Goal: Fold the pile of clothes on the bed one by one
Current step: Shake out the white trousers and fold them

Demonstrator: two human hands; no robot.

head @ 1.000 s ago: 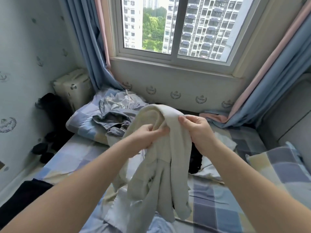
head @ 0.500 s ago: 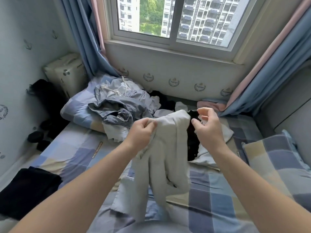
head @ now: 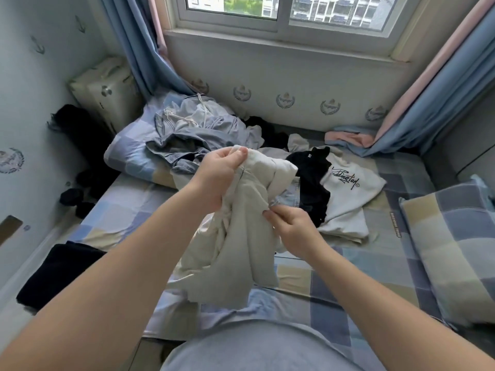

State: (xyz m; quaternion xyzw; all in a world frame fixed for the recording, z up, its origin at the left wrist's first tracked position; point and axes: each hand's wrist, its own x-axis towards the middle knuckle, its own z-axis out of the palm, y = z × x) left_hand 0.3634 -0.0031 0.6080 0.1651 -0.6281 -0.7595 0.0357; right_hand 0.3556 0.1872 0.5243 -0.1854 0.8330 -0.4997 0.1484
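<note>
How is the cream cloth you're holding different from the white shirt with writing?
The cream garment hangs bunched from the left hand and right hand; the white shirt lies on the bed. The cream garment looks plain; the white shirt carries black lettering. Both are pale.

Open bedsheet (head: 120, 215): left-centre strip. Obstacles: clothes pile (head: 192, 129) far centre, white shirt (head: 351, 194) right, pillow (head: 455, 242) near right, dark garment (head: 59, 274) near left.

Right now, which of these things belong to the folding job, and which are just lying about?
Part of the job:
cream garment, gripped by the left hand and pinched by the right hand
grey-blue clothes
black garment
white printed T-shirt
bed

Just lying about:
suitcase
blue curtain
checked pillow
</note>
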